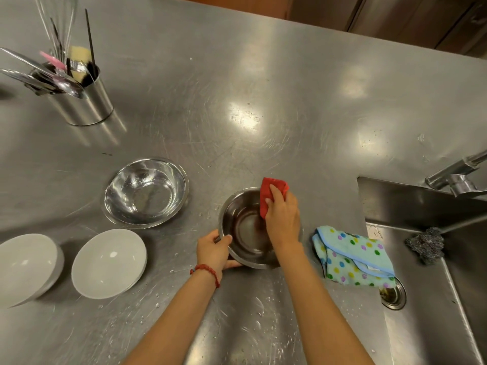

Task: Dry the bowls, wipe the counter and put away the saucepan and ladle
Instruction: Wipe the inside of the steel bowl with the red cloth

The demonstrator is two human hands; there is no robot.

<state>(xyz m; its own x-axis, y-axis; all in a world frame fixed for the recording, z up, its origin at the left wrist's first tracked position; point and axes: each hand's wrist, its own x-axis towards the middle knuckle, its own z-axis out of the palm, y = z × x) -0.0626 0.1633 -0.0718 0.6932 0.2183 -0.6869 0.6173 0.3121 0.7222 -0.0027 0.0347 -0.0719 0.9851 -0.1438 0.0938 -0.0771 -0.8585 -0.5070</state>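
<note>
A small steel bowl (245, 233) stands on the steel counter (237, 101) near the front. My left hand (214, 251) grips its near-left rim, thumb inside. My right hand (283, 214) holds a red cloth (268, 196) folded over the bowl's far right rim, part of it inside the bowl. A wider steel bowl (146, 192) with water drops sits to the left. Two pale grey bowls (109, 263) (26, 267) stand at the front left. No saucepan is in view.
A steel utensil holder (84, 101) with spoons, a whisk and other tools stands at the back left. A dotted blue cloth (353, 256) lies on the sink's edge. The sink (421, 206) at right holds a steel scourer (425, 245), with a tap (456, 175) above. Water drops dot the counter.
</note>
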